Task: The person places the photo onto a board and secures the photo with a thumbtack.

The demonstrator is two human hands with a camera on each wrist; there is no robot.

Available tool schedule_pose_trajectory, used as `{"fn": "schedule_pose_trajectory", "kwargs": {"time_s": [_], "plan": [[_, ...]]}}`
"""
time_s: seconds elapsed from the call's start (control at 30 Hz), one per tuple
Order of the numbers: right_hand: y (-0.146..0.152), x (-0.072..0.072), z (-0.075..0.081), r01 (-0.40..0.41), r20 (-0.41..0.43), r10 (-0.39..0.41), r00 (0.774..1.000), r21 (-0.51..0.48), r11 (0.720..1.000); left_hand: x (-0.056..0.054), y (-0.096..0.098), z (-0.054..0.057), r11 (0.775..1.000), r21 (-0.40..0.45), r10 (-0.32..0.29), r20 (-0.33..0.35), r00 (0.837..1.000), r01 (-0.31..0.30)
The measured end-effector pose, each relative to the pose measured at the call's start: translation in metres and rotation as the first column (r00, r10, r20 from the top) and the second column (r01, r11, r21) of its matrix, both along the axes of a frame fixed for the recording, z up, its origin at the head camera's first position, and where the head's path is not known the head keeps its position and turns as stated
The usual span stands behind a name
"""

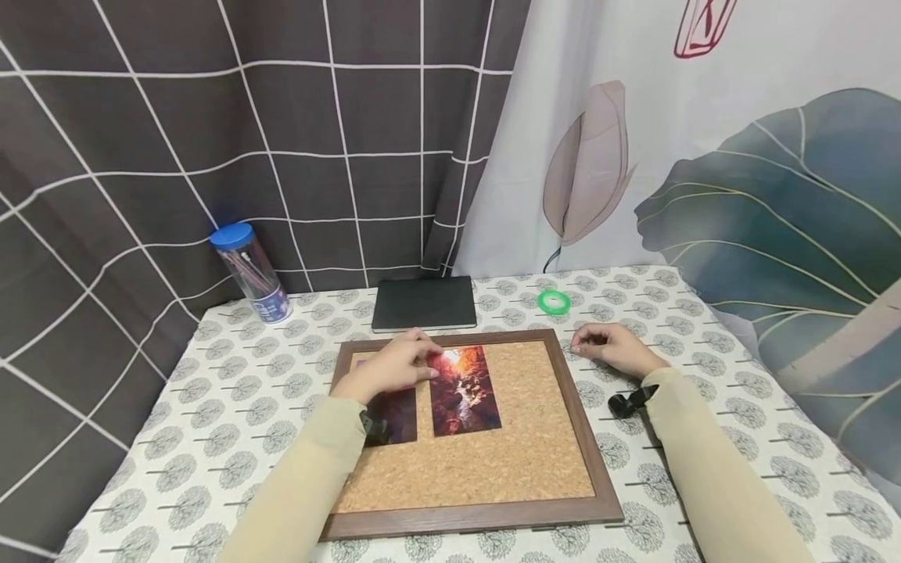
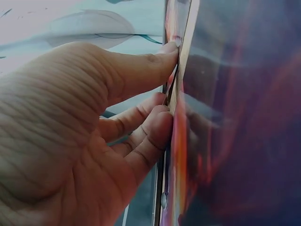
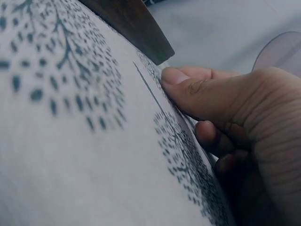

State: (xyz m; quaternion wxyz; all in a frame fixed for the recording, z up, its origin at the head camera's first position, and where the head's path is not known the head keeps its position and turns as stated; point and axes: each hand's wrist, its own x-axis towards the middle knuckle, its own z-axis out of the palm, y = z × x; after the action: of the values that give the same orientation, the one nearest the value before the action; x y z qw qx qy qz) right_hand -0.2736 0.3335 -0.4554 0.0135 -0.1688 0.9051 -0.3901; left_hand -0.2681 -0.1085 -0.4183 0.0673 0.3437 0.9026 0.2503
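Note:
A photo print of an orange and red canyon with a stream (image 1: 464,395) lies on a wood-framed cork board (image 1: 524,461). My left hand (image 1: 397,363) is at its upper left edge, thumb and fingertips pinching there; the left wrist view shows a thin sliver between thumb (image 2: 141,70) and fingers. Beside it lies a darker purple print (image 1: 401,414), partly under the left hand and wrist. My right hand (image 1: 615,348) rests on the tablecloth just right of the board's frame, fingers loosely curled, thumb near the index finger. Nothing shows in its grasp.
Behind the board lies a black notebook (image 1: 424,303). A green tape roll (image 1: 554,303) sits at the back right. A clear canister with a blue lid (image 1: 249,274) stands at the back left, before a dark grid curtain (image 1: 281,117). Tree-patterned cloth (image 1: 232,414) covers the table.

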Motion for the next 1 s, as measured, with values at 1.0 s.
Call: {"fn": "schedule_pose_trajectory", "kwargs": {"time_s": [1.0], "plan": [[-0.166,-0.02,0.072,-0.277,-0.105,0.27,0.957,-0.059,0.959,-0.006,-0.004,-0.007,0.998,0.059,0.023,0.071,0.997,-0.028]]}}
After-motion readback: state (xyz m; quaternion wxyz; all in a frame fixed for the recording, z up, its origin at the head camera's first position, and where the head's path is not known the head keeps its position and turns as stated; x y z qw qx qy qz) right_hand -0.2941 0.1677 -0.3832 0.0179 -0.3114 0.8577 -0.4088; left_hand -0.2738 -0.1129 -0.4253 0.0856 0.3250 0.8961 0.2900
